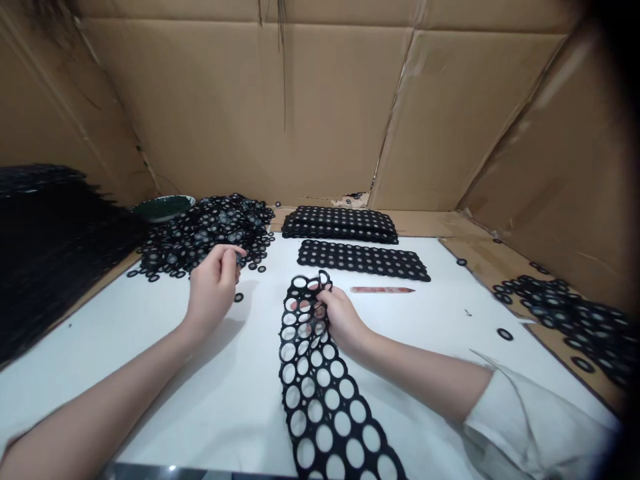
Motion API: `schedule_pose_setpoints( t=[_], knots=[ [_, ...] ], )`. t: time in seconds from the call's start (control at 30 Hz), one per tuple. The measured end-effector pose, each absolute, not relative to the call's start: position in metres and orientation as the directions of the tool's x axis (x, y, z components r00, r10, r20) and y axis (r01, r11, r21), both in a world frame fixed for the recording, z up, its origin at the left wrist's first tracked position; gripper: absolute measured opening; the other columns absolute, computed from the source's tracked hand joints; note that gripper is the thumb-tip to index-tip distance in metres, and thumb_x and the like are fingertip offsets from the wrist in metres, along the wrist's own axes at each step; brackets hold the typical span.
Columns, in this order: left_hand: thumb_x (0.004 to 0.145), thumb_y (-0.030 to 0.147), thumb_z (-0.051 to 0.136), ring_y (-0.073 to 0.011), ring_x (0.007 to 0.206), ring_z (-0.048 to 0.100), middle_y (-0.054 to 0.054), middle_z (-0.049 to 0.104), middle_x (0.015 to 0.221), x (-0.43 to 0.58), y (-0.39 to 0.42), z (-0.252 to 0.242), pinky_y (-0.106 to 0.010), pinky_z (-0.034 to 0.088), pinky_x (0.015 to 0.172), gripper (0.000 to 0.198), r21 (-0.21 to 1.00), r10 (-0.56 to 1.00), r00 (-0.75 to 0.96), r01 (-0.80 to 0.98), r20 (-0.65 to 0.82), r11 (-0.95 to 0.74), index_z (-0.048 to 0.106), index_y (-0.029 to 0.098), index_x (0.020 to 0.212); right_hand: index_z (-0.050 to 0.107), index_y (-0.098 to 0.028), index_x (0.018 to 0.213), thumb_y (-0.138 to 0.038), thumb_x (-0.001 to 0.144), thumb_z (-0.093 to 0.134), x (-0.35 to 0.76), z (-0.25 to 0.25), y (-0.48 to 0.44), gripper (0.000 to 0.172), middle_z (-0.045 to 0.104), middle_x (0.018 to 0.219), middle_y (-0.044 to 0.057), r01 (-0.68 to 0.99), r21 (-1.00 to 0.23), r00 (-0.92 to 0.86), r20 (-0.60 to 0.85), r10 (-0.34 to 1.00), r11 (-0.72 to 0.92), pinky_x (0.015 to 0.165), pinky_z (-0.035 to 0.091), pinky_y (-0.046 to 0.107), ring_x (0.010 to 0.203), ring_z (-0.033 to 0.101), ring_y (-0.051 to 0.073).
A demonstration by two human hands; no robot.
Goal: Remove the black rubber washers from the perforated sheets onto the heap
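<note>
My right hand (344, 320) is closed on the edge of a black perforated sheet (327, 397) with rows of round holes. Near those fingers the sheet is bunched, and its lower part runs down past the front edge of the table. Over the table's left half, my left hand (214, 279) pinches a small dark piece, which looks like a black ring (239, 259), between thumb and forefinger. Behind it lies a heap of small black rings with pale centres (207, 230). One loose ring (239, 297) rests on the white table just below that hand.
Two folded or stacked perforated sheets (340, 225) (363, 260) lie at the back. In front is a reddish pointed stick (383, 290). More rings (565, 317) are piled at right. A dark stack (55, 247) and a green-filled bowl (164, 208) stand at left. Cardboard walls (320, 113) enclose the table.
</note>
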State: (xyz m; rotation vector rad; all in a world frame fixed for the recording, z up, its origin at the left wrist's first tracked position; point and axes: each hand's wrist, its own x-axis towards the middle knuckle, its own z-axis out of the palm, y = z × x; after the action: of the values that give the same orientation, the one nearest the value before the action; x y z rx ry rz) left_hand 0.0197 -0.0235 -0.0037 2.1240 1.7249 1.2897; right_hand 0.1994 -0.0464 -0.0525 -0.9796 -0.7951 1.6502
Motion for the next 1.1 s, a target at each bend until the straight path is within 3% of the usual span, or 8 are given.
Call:
schedule_pose_setpoints(
  t=[0.27,0.37,0.53,0.67,0.77,0.93,1.0,1.1],
  knots=[
    [0.083,0.028,0.037,-0.0112,0.07,0.058,-0.001,0.063,0.085,0.03,-0.036,-0.023,-0.02,0.042,0.062,0.021,0.153,0.682,0.495,0.739,0.538,-0.656,0.053,0.02,0.095,0.049,-0.016,0.071,-0.028,0.069,0.049,0.198,-0.054,-0.047,0.012,0.057,0.06,0.0,-0.396,-0.896,-0.123,-0.163,0.979,-0.199,0.039,0.039,0.02,0.045,0.048,0.009],
    [0.085,0.03,0.034,-0.014,0.073,0.058,-0.003,0.063,0.089,0.034,-0.038,-0.027,-0.024,0.043,0.064,0.025,0.201,0.763,0.479,0.774,0.433,-0.6,0.051,0.02,0.098,0.047,-0.016,0.068,-0.028,0.068,0.053,0.198,-0.049,-0.048,0.014,0.049,0.053,-0.004,-0.397,-0.887,-0.101,-0.216,0.971,-0.238,0.034,0.035,0.018,0.041,0.045,0.008],
    [0.081,0.036,0.039,-0.0129,0.061,0.055,0.001,0.061,0.071,0.043,-0.042,-0.019,-0.022,0.04,0.056,0.025,0.484,0.862,0.464,0.717,0.206,-0.502,0.052,0.022,0.095,0.047,-0.017,0.071,-0.029,0.068,0.053,0.199,-0.046,-0.049,0.014,0.046,0.052,-0.006,-0.397,-0.874,-0.124,-0.25,0.96,-0.279,0.03,0.031,0.015,0.038,0.043,0.006],
    [0.081,0.036,0.036,-0.0105,0.054,0.048,0.003,0.054,0.06,0.041,-0.034,-0.012,-0.021,0.036,0.05,0.027,0.692,0.898,0.4,0.595,0.186,-0.408,0.056,0.02,0.085,0.046,-0.016,0.072,-0.028,0.07,0.051,0.198,-0.048,-0.05,0.013,0.053,0.056,-0.003,-0.384,-0.884,-0.137,-0.23,0.964,-0.266,0.032,0.034,0.016,0.039,0.043,0.006],
    [0.081,0.035,0.037,-0.0094,0.048,0.042,0.004,0.044,0.052,0.032,-0.023,-0.008,-0.019,0.032,0.044,0.027,0.758,0.942,0.263,0.564,0.209,-0.326,0.057,0.018,0.082,0.044,-0.016,0.073,-0.026,0.073,0.049,0.196,-0.048,-0.051,0.012,0.06,0.065,0.002,-0.365,-0.894,-0.157,-0.215,0.964,-0.259,0.034,0.039,0.019,0.041,0.044,0.006],
    [0.082,0.032,0.033,-0.0083,0.045,0.038,0.003,0.044,0.055,0.018,-0.018,-0.005,-0.018,0.03,0.041,0.026,0.678,0.829,-0.098,0.632,0.55,-0.375,0.055,0.019,0.088,0.046,-0.016,0.077,-0.027,0.077,0.044,0.196,-0.048,-0.051,0.012,0.062,0.07,0.004,-0.309,-0.919,-0.125,-0.215,0.969,-0.244,0.035,0.041,0.02,0.043,0.046,0.007],
    [0.082,0.031,0.036,-0.0082,0.048,0.042,0.002,0.052,0.064,0.021,-0.023,-0.009,-0.019,0.033,0.045,0.025,0.538,0.8,0.029,0.726,0.6,-0.429,0.056,0.02,0.092,0.047,-0.016,0.078,-0.031,0.077,0.045,0.196,-0.047,-0.051,0.015,0.062,0.071,0.004,-0.285,-0.93,-0.155,-0.194,0.969,-0.232,0.035,0.042,0.02,0.043,0.046,0.008],
    [0.082,0.03,0.038,-0.0116,0.064,0.053,-0.001,0.06,0.08,0.033,-0.033,-0.02,-0.021,0.04,0.06,0.024,0.346,0.796,0.406,0.742,0.45,-0.574,0.056,0.023,0.095,0.05,-0.016,0.074,-0.035,0.076,0.048,0.196,-0.047,-0.053,0.02,0.062,0.068,0.003,-0.226,-0.957,-0.192,-0.141,0.971,-0.184,0.038,0.042,0.021,0.043,0.046,0.008]
  ],
)
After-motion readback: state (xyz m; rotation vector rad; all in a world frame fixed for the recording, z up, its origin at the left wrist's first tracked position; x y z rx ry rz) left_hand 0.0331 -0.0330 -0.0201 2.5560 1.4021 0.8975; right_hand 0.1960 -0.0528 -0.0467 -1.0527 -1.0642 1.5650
